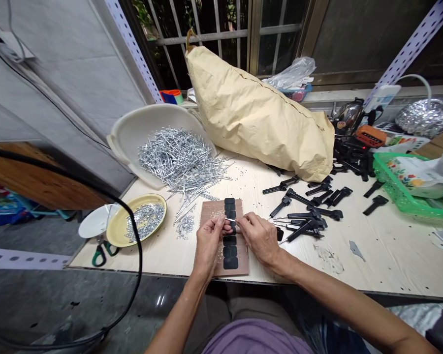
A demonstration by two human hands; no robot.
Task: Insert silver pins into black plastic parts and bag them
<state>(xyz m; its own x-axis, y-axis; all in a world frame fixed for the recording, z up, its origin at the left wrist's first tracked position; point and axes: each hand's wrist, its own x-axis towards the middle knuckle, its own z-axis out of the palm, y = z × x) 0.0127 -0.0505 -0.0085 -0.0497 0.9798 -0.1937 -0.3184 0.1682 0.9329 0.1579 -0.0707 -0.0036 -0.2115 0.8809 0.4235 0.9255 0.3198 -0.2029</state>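
Head view: pinches one metal rod (230,220) with left hand (208,241) and right hand (259,238), close together. Around, shows one sack (258,120), one basket (395,196), and one cable (141,246) partly hiding one plate (115,227).

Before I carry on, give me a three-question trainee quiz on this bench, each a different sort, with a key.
1. The left hand and right hand meet above which item?
a) the green basket
b) the brown board
c) the yellow dish

2. True or false: the thin metal rods spill out of the white basin onto the table.

3. Fill in: the loose parts scattered just beyond the right hand are mostly ____ in colour.

Key: 1. b; 2. true; 3. black.
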